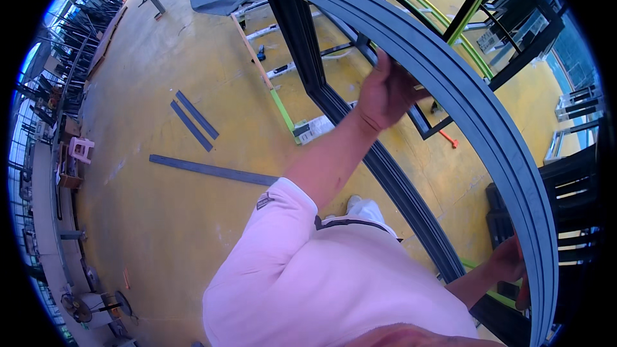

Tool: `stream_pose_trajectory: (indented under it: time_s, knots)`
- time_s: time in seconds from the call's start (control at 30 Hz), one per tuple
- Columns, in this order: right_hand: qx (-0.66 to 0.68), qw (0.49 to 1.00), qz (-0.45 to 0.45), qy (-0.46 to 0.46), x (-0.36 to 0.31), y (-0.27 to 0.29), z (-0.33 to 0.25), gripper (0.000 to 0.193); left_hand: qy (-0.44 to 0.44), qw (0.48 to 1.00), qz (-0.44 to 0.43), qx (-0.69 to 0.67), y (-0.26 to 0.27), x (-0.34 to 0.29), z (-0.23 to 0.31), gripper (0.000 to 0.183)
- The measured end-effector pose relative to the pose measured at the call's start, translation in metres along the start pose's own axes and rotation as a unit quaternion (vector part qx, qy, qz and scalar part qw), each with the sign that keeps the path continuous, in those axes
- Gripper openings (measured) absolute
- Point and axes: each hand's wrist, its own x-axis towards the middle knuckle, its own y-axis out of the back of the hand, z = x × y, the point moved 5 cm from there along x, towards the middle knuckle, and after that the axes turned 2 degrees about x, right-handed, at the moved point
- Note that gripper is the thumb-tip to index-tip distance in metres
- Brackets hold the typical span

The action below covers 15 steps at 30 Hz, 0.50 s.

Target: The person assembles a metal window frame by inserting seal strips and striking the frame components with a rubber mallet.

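A large dark grey metal frame (443, 58), like a window or door frame, stands tilted close in front of me. Its grooved upper bar curves across the right side in the fisheye picture. From inside the frame my left hand (389, 93) grips the underside of that bar, thumb up and fingers partly hidden behind the bar. Further down the same bar, at the lower right, my right hand (508, 262) is closed on it, and part of its fingers is hidden. The frame's lower bar (411, 199) runs past my waist.
Loose grey strips (212, 170) lie on the yellow floor to the left. Beyond the frame are a white and green rack (283, 112) and more dark frames (514, 32). A pink stool (81, 150) and a fan (77, 307) stand along the left wall.
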Motion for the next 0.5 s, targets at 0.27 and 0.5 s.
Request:
stream_pose_trajectory:
  time_s: [0.27,0.5]
  knots:
    - [-0.117,0.988,-0.056,0.086,0.105,-0.020,0.189,0.024,0.049,0.999,0.001,-0.006,0.091,0.125,0.076,0.089]
    - [-0.009,0.990,-0.114,0.087,0.266,-0.076,0.342,0.023,-0.029,0.988,-0.021,0.152,0.143,0.264,0.224,0.071]
